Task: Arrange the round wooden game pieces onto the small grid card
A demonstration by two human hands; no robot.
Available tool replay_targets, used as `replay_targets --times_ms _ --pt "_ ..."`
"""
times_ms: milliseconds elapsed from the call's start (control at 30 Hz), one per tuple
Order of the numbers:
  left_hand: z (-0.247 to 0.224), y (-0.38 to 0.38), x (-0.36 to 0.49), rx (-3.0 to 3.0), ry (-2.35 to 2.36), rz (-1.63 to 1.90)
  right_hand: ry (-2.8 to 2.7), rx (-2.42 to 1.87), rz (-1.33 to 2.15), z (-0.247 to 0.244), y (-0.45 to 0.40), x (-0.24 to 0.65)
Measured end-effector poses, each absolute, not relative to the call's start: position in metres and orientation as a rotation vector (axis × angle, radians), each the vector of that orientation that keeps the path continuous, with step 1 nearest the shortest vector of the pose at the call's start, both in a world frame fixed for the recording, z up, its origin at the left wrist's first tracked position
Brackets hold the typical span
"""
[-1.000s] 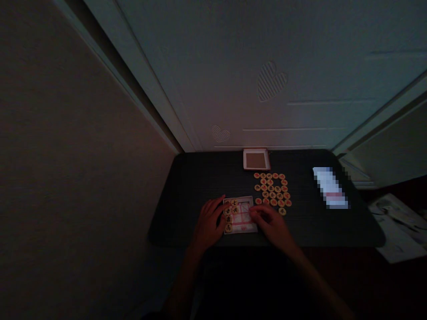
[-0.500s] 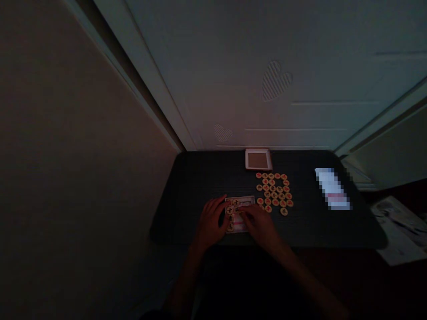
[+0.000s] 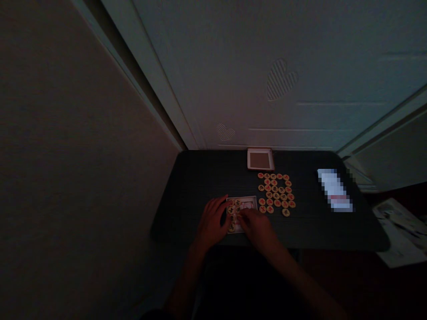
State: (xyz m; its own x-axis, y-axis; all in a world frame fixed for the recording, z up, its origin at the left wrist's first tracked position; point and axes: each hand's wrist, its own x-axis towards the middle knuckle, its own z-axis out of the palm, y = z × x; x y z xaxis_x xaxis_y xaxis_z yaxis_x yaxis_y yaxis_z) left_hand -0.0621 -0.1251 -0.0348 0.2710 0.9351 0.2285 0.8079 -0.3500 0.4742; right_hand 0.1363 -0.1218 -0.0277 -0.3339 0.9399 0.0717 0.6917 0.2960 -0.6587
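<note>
A shallow white box (image 3: 251,199) with several round Chinese chess pieces in its left part lies near the table's front edge. My left hand (image 3: 212,221) is at the box's left side, fingers stretched and parted, with fingertips and thumb touching the pieces there. Over the middle of the box, my right hand (image 3: 259,227) is pinched, thumb and fingers together on a Chinese chess piece (image 3: 239,216) mostly hidden by them. Just right of the box, many loose Chinese chess pieces (image 3: 276,195) with red or dark characters lie in rough rows.
All this is on a dark table (image 3: 193,178) against a white door (image 3: 233,80) with raised hearts. A box lid (image 3: 260,160) with a brown inside lies at the back edge. On the right is a phone (image 3: 335,190) with a blurred, lit screen. Papers (image 3: 398,231) lie beyond the table's right end.
My right hand has shifted slightly toward me within the box, and a dark-marked piece now shows just above its fingertips. My left hand stays in place. The view has moved a little.
</note>
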Motion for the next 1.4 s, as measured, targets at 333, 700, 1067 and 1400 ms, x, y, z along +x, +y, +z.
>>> replay_targets --times_ms 333,700,1067,1400 --pt "-0.037 -0.125 -0.062 2.273 1.615 0.673 -2.217 -1.572 0.725 -0.021 -0.122 0.136" --pt "-0.035 -0.124 -0.062 2.27 1.621 0.706 -2.297 -1.453 0.774 -0.022 -0.127 0.139" --pt "-0.036 -0.125 -0.062 2.256 1.609 0.692 -2.215 -1.447 0.782 -0.026 -0.125 0.137" --pt "-0.036 -0.125 -0.062 2.256 1.608 0.695 -2.065 -1.37 0.833 -0.026 -0.121 0.135"
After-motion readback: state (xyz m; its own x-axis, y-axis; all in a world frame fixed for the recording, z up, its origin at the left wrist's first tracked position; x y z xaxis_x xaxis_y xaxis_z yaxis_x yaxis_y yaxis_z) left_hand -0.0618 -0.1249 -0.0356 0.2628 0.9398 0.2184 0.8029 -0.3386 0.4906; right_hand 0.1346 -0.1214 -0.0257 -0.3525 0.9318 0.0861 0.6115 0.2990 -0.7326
